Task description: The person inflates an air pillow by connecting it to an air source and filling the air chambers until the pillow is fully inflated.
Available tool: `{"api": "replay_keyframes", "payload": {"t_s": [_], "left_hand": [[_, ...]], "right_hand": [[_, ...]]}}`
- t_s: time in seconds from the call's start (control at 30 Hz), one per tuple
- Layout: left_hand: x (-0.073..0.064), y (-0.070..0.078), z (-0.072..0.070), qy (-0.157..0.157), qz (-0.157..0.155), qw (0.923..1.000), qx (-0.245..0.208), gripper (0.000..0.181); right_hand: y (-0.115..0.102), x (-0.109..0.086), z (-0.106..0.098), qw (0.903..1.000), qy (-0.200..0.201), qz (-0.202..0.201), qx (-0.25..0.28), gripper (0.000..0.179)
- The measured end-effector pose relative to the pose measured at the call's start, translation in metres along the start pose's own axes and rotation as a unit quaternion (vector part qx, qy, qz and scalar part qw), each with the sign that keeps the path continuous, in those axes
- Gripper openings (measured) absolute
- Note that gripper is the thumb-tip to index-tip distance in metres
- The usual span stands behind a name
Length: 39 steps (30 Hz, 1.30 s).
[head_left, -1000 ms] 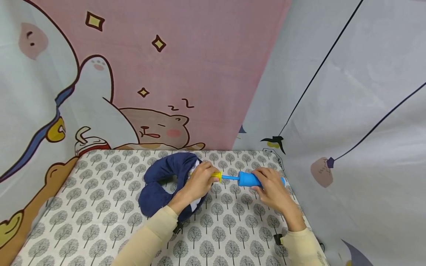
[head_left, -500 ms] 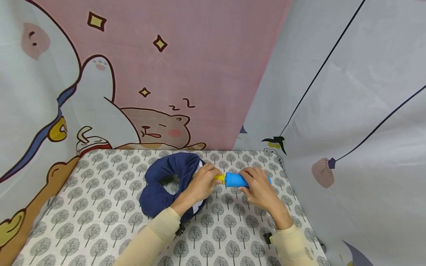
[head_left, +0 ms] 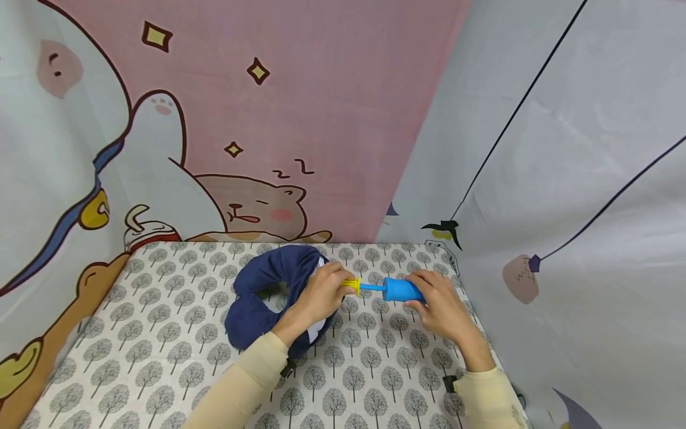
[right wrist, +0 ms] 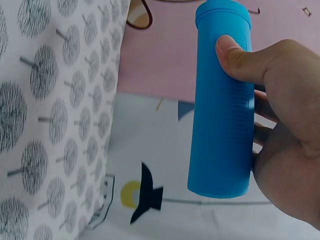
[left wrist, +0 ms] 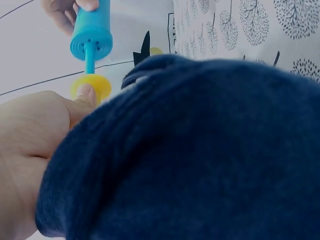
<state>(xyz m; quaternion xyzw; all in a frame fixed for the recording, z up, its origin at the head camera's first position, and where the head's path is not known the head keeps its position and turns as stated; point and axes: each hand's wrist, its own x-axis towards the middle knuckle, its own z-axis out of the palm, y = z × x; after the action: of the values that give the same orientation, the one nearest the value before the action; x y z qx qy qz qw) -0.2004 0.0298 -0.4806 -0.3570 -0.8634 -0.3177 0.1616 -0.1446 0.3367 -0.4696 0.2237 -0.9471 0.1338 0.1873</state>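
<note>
A blue hand air pump [head_left: 398,289] lies sideways between the two hands, above the cloth. My right hand [head_left: 440,302] grips its barrel; in the right wrist view the thumb [right wrist: 240,62] lies along the blue surface. My left hand [head_left: 320,293] holds the yellow end [head_left: 354,285], its thumb pressed on the yellow flange in the left wrist view. A length of thin blue rod shows between barrel and flange. Beneath the left hand is a navy U-shaped neck pillow [head_left: 252,322] with a white part at its right side. What joins pump and pillow is hidden by the hand.
The table cloth [head_left: 187,375] is white with grey tree prints. A pink and white cartoon curtain [head_left: 343,119] stands along the back, and a pale curtain [head_left: 589,238] hangs close on the right.
My right hand pushed the barrel left against the yellow flange, then drew it back right, so the rod shows again. The left hand stayed nearly still on the yellow end.
</note>
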Motion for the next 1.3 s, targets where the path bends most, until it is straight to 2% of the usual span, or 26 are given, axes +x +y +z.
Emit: {"api": "replay_keyframes", "payload": {"t_s": [0.27,0.43,0.77,1.3], "left_hand": [[0.0,-0.004,0.0,0.004,-0.002,1.0,-0.001,0.017],[-0.001,-0.005,0.001,0.003,-0.004,1.0,0.002,0.018],[-0.002,0.0,0.004,0.02,-0.005,0.9998,-0.008,0.016],[-0.004,0.003,0.016,0.021,-0.017,0.9995,-0.019,0.019]], "right_hand": [[0.026,-0.015,-0.013,0.9995,-0.01,0.027,0.015,0.051],[0.028,-0.019,-0.019,0.9996,-0.005,0.025,0.014,0.051],[0.005,-0.007,-0.006,0.9994,0.022,-0.025,-0.013,0.051],[-0.032,0.019,0.019,0.9986,0.016,-0.049,-0.01,0.049]]}}
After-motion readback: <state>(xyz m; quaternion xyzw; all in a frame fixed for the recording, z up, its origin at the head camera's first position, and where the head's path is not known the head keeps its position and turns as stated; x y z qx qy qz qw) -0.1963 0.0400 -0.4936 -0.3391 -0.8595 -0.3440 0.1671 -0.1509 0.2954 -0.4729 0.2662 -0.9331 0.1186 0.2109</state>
